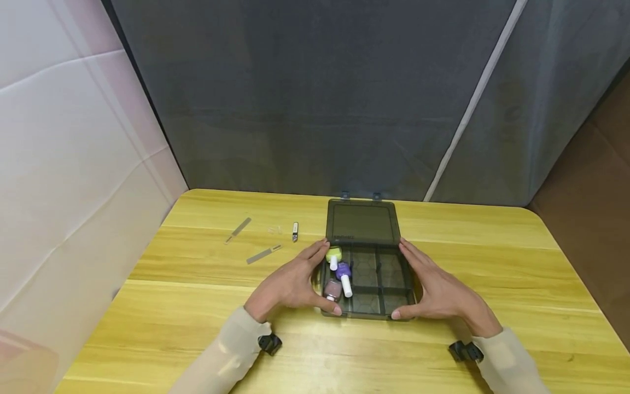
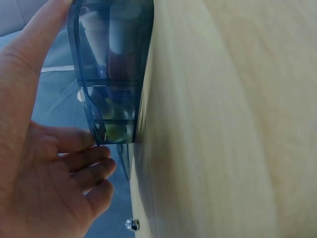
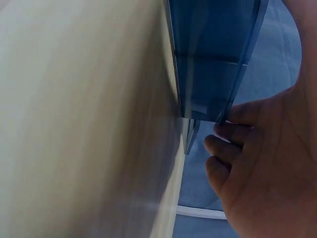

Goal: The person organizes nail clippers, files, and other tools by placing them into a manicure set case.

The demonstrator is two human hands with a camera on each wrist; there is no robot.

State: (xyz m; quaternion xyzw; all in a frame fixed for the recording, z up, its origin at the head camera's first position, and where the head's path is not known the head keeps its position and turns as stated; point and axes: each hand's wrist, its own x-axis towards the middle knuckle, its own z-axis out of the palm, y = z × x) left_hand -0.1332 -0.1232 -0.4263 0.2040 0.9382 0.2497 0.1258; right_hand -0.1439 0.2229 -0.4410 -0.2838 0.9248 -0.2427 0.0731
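Note:
A translucent dark grey compartment box [image 1: 365, 270] lies on the table, its hinged lid [image 1: 364, 220] laid back away from the person. My left hand [image 1: 294, 282] grips its left side, thumb at the near corner and fingertips by the hinge end. On the opposite side my right hand [image 1: 440, 290] holds it the same way. Three nail polish bottles are in the left part of the box: a yellow-green one [image 1: 333, 254], a purple one [image 1: 343, 270] with a long white cap, and a mauve one [image 1: 332, 289]. Both wrist views show fingertips touching the box walls [image 2: 111, 101].
Left of the box, two grey flat strips like nail files [image 1: 264, 254] lie on the wooden table [image 1: 187, 306]. Near them are tiny clear pieces [image 1: 274, 230] and a small black-and-white metal-tipped tool [image 1: 295, 231]. A dark curtain [image 1: 295, 98] hangs behind the table.

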